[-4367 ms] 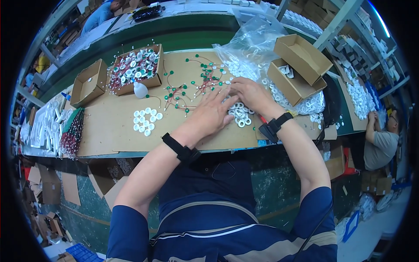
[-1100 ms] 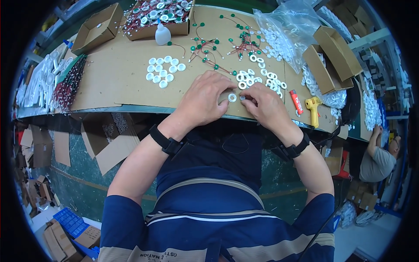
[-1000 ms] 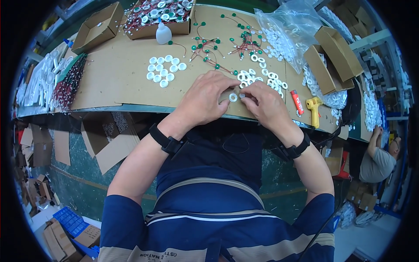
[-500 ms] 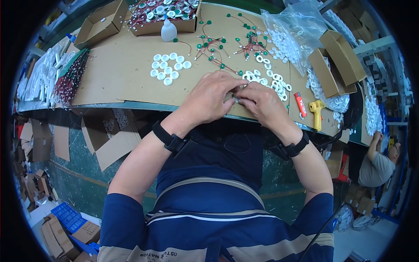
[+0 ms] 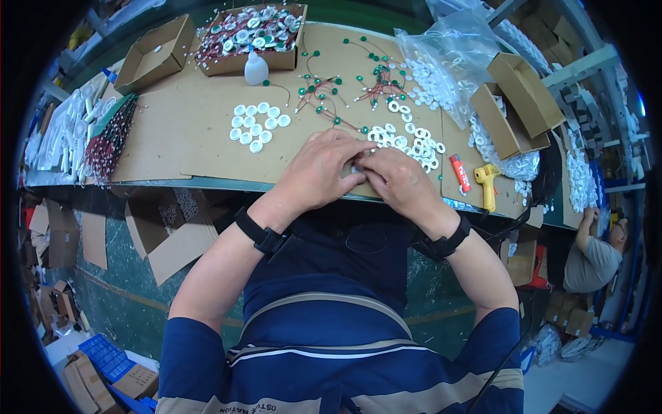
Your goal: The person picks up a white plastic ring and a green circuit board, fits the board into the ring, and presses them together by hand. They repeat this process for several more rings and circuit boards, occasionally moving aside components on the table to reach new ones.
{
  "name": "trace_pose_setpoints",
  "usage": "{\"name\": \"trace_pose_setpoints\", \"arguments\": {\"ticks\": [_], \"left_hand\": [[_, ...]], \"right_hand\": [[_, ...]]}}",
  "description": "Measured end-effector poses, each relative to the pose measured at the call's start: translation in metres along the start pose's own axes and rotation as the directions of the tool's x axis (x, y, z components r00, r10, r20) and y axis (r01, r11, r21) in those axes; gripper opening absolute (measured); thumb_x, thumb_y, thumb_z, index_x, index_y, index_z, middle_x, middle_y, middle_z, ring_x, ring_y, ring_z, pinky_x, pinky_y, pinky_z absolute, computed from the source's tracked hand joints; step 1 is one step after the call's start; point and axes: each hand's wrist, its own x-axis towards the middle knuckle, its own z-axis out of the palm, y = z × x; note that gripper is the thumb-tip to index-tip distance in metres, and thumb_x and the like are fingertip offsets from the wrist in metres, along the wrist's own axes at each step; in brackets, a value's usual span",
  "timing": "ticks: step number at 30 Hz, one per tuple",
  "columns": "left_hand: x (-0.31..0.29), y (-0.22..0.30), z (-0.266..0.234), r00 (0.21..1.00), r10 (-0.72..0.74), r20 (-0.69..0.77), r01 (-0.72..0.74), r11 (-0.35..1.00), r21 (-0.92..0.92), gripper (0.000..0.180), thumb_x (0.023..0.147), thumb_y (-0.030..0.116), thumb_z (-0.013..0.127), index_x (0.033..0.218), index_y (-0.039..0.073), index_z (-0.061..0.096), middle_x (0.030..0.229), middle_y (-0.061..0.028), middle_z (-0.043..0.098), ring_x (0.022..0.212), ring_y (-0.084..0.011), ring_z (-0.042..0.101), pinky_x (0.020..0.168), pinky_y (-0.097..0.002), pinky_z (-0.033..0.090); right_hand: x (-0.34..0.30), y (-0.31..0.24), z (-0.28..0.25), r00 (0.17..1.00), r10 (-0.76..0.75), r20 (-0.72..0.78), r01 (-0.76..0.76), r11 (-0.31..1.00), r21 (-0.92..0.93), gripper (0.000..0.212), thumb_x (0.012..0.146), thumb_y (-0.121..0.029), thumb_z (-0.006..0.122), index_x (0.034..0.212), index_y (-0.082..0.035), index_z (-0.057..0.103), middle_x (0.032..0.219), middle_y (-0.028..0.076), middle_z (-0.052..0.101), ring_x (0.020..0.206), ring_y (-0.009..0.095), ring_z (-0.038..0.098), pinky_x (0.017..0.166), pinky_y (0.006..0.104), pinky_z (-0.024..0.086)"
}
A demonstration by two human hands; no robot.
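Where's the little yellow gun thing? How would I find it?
Look along the cardboard-covered workbench to its near edge, right of the person's right hand. Past the scattered white rings lies a small red lighter; the yellow glue gun is just right of it, the only yellow tool there.

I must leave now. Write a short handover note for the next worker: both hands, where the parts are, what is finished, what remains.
Left hand and right hand: together at the table edge, pinching one small white piece; exact grip is hidden.
Parts: loose white rings just beyond the right hand; green-tipped wired parts further back.
Done: white discs laid in a group to the left.
Left: many rings and wired parts remain loose.
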Motion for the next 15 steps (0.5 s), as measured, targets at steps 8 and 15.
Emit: {"name": "trace_pose_setpoints", "arguments": {"ticks": [8,15], "left_hand": [[-0.01,0.003,0.004,0.991,0.028,-0.134,-0.007,0.988,0.152,0.03,0.091,0.006,0.085,0.121,0.008,0.084,0.116,-0.0109,0.078,0.124,-0.0334,0.07,0.11,-0.0487,0.053],[-0.018,-0.017,-0.02,0.974,-0.021,-0.226,0.087,0.954,0.286,0.022,0.09,0.001,0.085,0.111,0.007,0.085,0.111,-0.01,0.077,0.119,-0.0341,0.07,0.104,-0.0485,0.054]], "right_hand": [[0.012,0.038,-0.035,0.967,0.128,-0.219,-0.16,0.978,-0.135,0.019,0.101,-0.005,0.081,0.119,-0.002,0.085,0.105,0.016,0.082,0.1,0.038,0.08,0.09,0.0467,0.063],[0.038,0.104,-0.068,0.938,0.27,-0.218,-0.329,0.89,-0.315,0.025,0.103,-0.002,0.074,0.125,-0.002,0.085,0.13,0.018,0.082,0.123,0.041,0.077,0.108,0.0501,0.061]]}}
